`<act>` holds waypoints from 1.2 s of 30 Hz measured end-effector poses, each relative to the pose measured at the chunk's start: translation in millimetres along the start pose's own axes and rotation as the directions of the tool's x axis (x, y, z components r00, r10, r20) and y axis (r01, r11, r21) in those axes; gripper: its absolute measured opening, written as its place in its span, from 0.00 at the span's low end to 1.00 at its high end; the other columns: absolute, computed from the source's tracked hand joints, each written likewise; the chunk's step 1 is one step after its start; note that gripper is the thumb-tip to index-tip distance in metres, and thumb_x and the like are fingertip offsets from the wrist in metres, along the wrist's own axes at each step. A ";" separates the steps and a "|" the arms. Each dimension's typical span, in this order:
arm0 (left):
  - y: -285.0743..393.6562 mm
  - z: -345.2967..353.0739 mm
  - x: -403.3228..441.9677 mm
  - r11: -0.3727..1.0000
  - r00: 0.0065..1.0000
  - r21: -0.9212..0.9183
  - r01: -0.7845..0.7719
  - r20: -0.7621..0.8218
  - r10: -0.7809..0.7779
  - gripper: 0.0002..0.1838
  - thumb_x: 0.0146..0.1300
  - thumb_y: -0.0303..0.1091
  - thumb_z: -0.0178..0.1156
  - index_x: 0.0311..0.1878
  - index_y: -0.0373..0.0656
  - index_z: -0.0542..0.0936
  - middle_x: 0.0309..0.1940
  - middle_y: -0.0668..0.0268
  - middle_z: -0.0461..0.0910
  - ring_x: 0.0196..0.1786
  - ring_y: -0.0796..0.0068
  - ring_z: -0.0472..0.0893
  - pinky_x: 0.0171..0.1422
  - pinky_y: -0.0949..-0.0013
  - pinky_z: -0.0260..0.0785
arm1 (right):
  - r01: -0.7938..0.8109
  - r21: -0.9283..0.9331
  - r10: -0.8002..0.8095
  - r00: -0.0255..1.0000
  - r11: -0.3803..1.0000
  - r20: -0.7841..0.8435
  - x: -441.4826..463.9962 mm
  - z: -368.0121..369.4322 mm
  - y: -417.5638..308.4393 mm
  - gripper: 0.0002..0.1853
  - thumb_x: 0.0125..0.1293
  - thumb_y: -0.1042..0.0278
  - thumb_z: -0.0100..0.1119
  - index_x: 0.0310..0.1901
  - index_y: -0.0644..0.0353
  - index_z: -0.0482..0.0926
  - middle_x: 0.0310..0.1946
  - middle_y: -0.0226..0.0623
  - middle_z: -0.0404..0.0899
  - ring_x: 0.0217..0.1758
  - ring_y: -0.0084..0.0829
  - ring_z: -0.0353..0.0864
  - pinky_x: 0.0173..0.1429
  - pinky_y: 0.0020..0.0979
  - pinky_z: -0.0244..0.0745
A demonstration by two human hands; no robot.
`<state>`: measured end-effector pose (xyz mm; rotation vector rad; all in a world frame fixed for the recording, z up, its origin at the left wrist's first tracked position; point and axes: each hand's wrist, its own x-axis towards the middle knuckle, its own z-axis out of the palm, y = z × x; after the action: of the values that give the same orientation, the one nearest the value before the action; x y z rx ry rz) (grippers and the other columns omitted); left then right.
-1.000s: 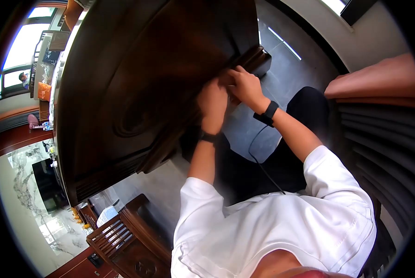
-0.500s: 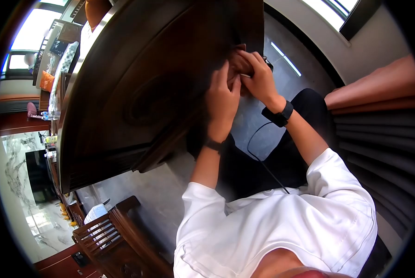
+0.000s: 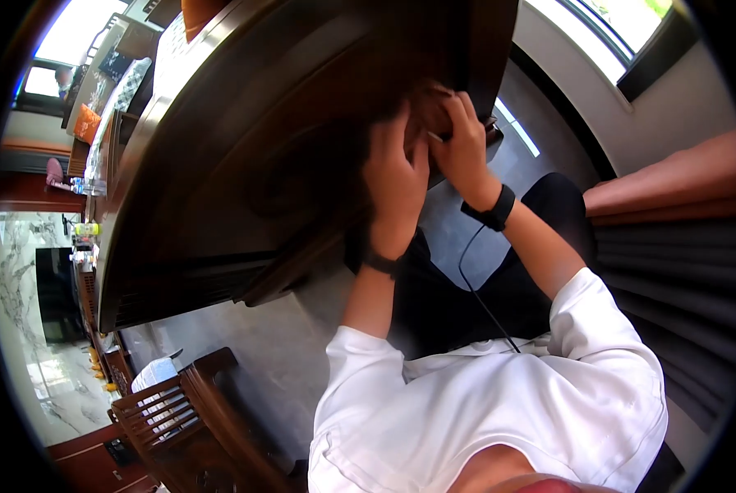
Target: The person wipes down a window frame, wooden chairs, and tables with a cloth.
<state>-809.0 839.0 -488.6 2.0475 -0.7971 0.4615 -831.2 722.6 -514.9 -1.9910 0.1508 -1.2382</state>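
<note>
My left hand and my right hand are close together in front of a large dark carved wooden furniture panel. Between the fingers is a small reddish-brown object with a smooth, rounded surface; its kind cannot be made out. Both hands have their fingers curled around it, the left from its near side and the right from the far right. A small pale spot shows by the right thumb. Each wrist wears a black band, and a thin dark cable hangs from the right one.
A wooden slatted chair stands at lower left on the grey tiled floor. Dark pleated curtains hang at the right beside a window. At far left are a dark screen and a sofa with an orange cushion.
The camera view has shifted slightly, so the panel and window appear moved. Both hands keep hold of the brown object, with the right fingers somewhat more upright.
</note>
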 end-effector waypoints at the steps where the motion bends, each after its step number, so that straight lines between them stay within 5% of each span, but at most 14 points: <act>1: -5.2 -5.9 -7.7 1.000 1.000 -0.003 0.022 -0.008 -0.022 0.22 0.66 0.28 0.62 0.64 0.45 0.77 0.46 0.58 0.80 0.48 0.60 0.83 0.50 0.64 0.79 | 0.016 -0.002 -0.016 1.000 1.000 0.024 -7.0 5.9 -1.4 0.25 0.45 0.83 0.67 0.49 0.63 0.76 0.41 0.48 0.75 0.41 0.56 0.79 0.40 0.40 0.78; 11: 5.5 -85.5 4.1 0.999 0.914 -0.030 -0.039 -0.406 0.023 0.25 0.63 0.19 0.60 0.64 0.39 0.77 0.43 0.59 0.78 0.43 0.65 0.82 0.47 0.67 0.76 | 0.198 0.202 -0.212 0.976 0.959 0.050 24.3 42.9 -92.7 0.30 0.41 0.77 0.73 0.52 0.55 0.79 0.46 0.42 0.78 0.39 0.47 0.82 0.37 0.38 0.79; 18: 14.4 -41.0 19.0 0.996 0.981 -0.039 -0.076 -0.182 0.067 0.25 0.63 0.22 0.61 0.64 0.44 0.77 0.42 0.57 0.77 0.43 0.59 0.83 0.46 0.63 0.78 | 0.137 0.070 -0.126 0.982 0.988 -0.141 24.2 25.3 -40.1 0.27 0.44 0.79 0.70 0.50 0.59 0.76 0.44 0.48 0.76 0.40 0.55 0.80 0.39 0.44 0.79; 23: -10.2 -25.6 -13.8 0.998 0.996 0.005 0.055 -0.065 -0.054 0.20 0.62 0.24 0.62 0.59 0.43 0.79 0.45 0.56 0.79 0.45 0.56 0.84 0.45 0.61 0.80 | 0.046 0.004 -0.046 0.999 0.999 -0.007 -20.3 30.5 -9.7 0.25 0.45 0.80 0.68 0.49 0.59 0.75 0.43 0.46 0.75 0.36 0.55 0.79 0.36 0.42 0.78; 26: -33.2 -32.2 -32.9 1.000 0.993 -0.007 0.028 -0.117 -0.029 0.25 0.63 0.30 0.65 0.65 0.51 0.77 0.46 0.57 0.78 0.45 0.54 0.83 0.44 0.60 0.79 | 0.053 0.014 -0.054 0.997 0.998 0.046 -37.8 43.6 -14.5 0.25 0.44 0.81 0.67 0.48 0.59 0.75 0.43 0.46 0.75 0.37 0.54 0.79 0.36 0.41 0.79; 34: -15.0 -111.3 -14.1 1.000 0.936 -0.014 0.012 -0.352 -0.016 0.26 0.62 0.17 0.59 0.65 0.37 0.75 0.45 0.62 0.78 0.46 0.71 0.81 0.49 0.70 0.76 | 0.224 0.205 -0.242 0.968 0.953 0.065 9.8 64.3 -107.2 0.29 0.42 0.77 0.72 0.51 0.53 0.80 0.41 0.38 0.77 0.36 0.45 0.82 0.34 0.38 0.79; 36: -16.2 -120.9 -8.3 0.998 0.882 -0.049 -0.032 -0.471 0.005 0.26 0.59 0.15 0.60 0.64 0.37 0.77 0.42 0.61 0.76 0.40 0.70 0.82 0.41 0.71 0.80 | 0.267 0.204 -0.284 0.957 0.942 0.063 18.7 69.8 -127.6 0.28 0.43 0.76 0.73 0.51 0.52 0.80 0.39 0.36 0.76 0.34 0.42 0.81 0.32 0.36 0.78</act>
<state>-807.2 949.3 -435.9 1.7674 -0.5237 0.8977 -801.3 840.6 -433.3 -1.9377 -0.2946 -1.2775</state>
